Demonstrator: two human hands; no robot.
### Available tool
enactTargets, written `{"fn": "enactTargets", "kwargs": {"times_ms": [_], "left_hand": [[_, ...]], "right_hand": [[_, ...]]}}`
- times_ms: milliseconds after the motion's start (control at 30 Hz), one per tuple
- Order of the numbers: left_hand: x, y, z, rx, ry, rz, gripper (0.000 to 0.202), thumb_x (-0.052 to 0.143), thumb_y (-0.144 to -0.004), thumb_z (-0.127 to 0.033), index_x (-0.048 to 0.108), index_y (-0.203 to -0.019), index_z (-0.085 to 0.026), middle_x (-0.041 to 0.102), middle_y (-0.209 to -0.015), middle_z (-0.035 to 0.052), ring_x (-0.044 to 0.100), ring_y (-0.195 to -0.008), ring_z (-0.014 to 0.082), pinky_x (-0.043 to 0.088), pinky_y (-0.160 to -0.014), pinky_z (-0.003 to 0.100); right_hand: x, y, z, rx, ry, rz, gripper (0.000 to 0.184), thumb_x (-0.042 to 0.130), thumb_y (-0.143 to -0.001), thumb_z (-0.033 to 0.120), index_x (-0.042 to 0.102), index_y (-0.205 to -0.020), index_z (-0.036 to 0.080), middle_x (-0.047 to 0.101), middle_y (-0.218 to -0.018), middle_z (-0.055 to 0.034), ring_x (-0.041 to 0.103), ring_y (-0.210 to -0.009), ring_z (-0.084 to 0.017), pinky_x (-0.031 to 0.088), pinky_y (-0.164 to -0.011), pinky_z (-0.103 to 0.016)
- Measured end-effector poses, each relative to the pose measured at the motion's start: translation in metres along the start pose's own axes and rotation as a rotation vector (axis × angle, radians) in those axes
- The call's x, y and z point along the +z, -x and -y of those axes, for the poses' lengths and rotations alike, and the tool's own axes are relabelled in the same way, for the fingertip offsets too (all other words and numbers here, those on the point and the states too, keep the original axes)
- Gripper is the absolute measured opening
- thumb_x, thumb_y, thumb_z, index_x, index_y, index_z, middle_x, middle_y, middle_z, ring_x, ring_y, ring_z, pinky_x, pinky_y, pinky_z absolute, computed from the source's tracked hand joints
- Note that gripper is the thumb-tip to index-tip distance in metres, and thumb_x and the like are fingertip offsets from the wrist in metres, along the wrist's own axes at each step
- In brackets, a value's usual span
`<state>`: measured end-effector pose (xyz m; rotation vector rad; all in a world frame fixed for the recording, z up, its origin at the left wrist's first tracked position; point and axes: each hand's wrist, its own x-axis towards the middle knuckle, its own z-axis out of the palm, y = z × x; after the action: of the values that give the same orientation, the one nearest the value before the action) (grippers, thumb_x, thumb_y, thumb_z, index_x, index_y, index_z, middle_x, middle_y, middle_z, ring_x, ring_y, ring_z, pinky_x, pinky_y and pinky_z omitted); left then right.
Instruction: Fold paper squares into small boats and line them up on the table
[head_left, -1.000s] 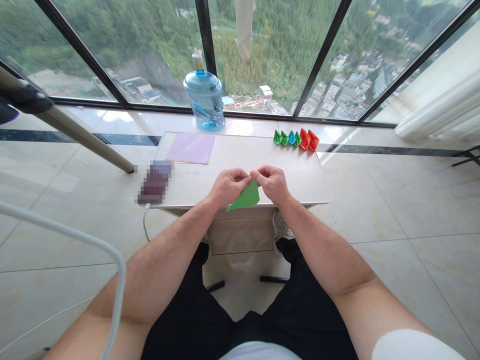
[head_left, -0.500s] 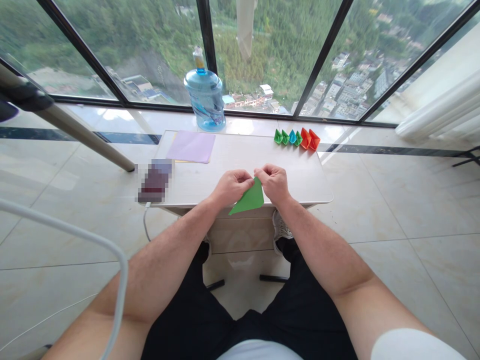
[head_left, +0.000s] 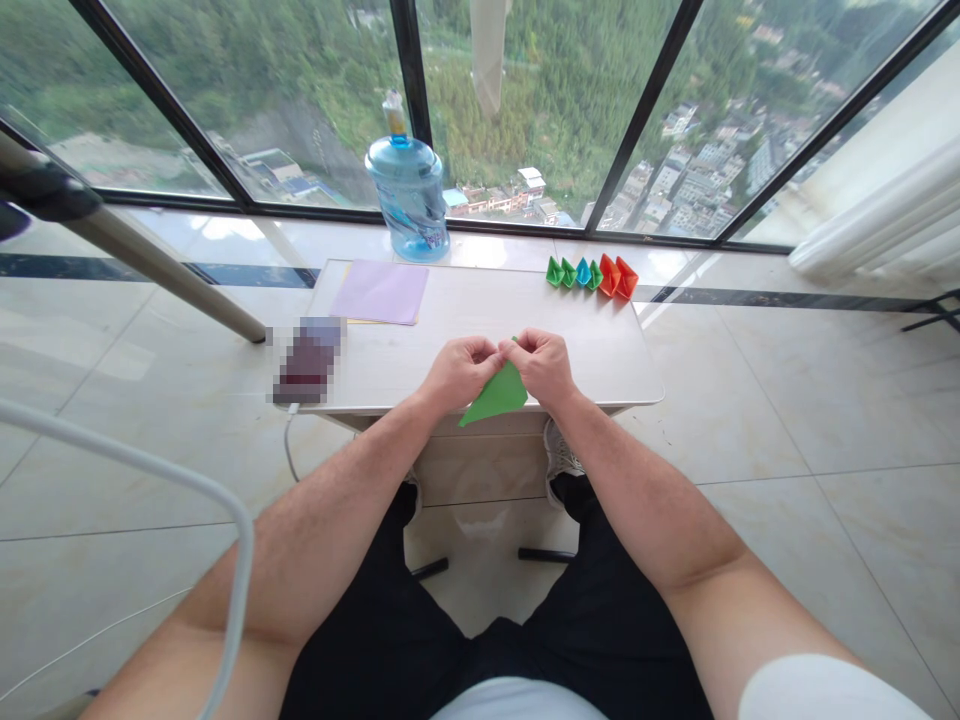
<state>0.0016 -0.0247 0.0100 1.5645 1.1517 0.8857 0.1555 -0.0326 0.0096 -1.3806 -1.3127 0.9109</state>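
"What is the largest thing, and what is set around it?"

"A pale, round-cornered, rectangular bench (head_left: 487, 300) is placed lengthwise before the window. Behind its far edge, left of the middle, a translucent blue plastic water bottle (head_left: 409, 205) is stood upright, close to the glass."

"And on the left side of the bench?"

"At the far left corner a flat lilac paper sheet (head_left: 381, 292) is laid, with a yellowish edge seen beneath it; it is presumably kept there within easy reach. At the near left corner a dark-red and grey-blue oblong thing (head_left: 306, 360) is placed, blurred into blocks, with a white cable (head_left: 292, 409) led from its end past the near edge."

"How is the green paper held?"

"A flat, pointed piece of green paper (head_left: 496, 396) is held over the middle of the near edge by the bare left hand (head_left: 463, 370) and right hand (head_left: 544, 362). Its upper end is pinched by the closed fingers of both, probably so that slipping is prevented."

"And the smallest pieces?"

"Six folded paper boats (head_left: 583, 274), green, blue and orange-red, are lined up at the far right corner, presumably so that they are not knocked."

"Can any writing be read?"

"None. Dark print is seen low on the bottle, but it cannot be made out."
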Motion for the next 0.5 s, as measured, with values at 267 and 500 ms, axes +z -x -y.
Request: {"fn": "enactTargets", "kwargs": {"times_ms": [267, 500], "left_hand": [[-0.0021, 0.0006, -0.0041, -0.042, -0.041, 0.003, 0.027, 0.067, -0.075, -0.043, 0.066, -0.069, -0.016, 0.061, -0.063, 0.0005, 0.05, -0.058, 0.0119, 0.038, -0.054, 0.024], [-0.0032, 0.0013, -0.0065, -0.055, -0.04, 0.01, 0.026, 0.066, -0.075, -0.042, 0.065, -0.068, -0.017, 0.06, -0.061, -0.0004, 0.049, -0.057, 0.0114, 0.037, -0.054, 0.024]], "right_hand": [[0.0005, -0.0058, -0.0072, 0.061, -0.087, -0.093, 0.04, 0.071, -0.074, 0.047, 0.044, -0.056, 0.023, 0.04, -0.054, 0.0049, 0.034, -0.052, -0.009, 0.031, -0.048, -0.026], [-0.0014, -0.0079, -0.0099, 0.081, -0.144, -0.14, 0.04, 0.072, -0.073, 0.047, 0.045, -0.058, 0.023, 0.04, -0.056, 0.0047, 0.035, -0.052, -0.009, 0.031, -0.047, -0.026]]}}
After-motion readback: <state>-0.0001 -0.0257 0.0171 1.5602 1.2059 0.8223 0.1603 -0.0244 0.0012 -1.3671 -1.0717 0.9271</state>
